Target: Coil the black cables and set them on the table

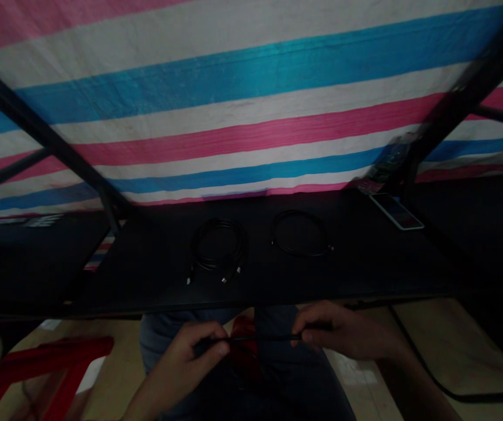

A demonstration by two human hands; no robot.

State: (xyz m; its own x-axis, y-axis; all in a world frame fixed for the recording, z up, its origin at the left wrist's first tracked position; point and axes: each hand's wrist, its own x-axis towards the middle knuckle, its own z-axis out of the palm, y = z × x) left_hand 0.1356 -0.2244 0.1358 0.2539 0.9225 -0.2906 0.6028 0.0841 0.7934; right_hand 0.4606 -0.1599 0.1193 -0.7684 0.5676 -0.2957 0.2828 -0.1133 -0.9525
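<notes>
A black cable (264,337) runs straight between my two hands, above my lap and just in front of the table's near edge. My left hand (198,351) pinches it between thumb and fingers. On the other side my right hand (332,332) grips it with thumb and forefinger. The cable's ends are too dark to make out. Beyond my hands, a coiled black cable (201,263) with pale connectors lies on the black table (260,286). Right of it rests a second, thinner loop of black cable (306,255), with small connectors at its ends.
A phone (395,211) lies at the table's back right, near a clear plastic bottle (385,166). Dark metal bars (45,137) slant up at both sides before a striped tarp (251,134). A red stool (58,356) stands at lower left.
</notes>
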